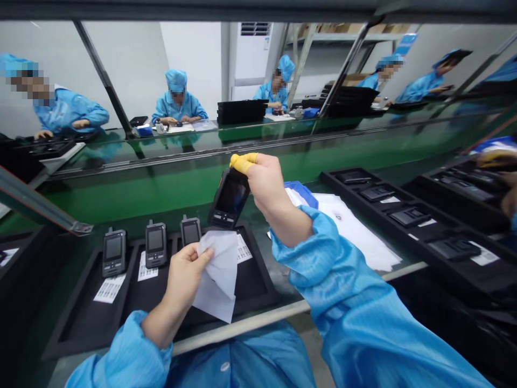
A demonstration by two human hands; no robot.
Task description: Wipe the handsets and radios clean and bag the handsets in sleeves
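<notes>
Mid-frame, my right hand clamps 1 handset by its top; lower, my left hand pinches a thin sheet. The step seems to be pairing them; the next move calls for steadiness.

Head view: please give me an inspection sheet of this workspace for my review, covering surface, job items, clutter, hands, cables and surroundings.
Surface: green bench with a pale front edge; a black tray lies on it.
Job items: one handheld device raised over the tray; three other devices and printed label sheets in the tray.
Clutter: white papers and a blue bin between this tray and another loaded tray.
Left hand: pinches a thin white sheet.
Right hand: grips the raised device near its top; yellow finger covers.
Cables: nothing seen.
Surroundings: co-workers in blue, stacked black trays, a shelf.
</notes>
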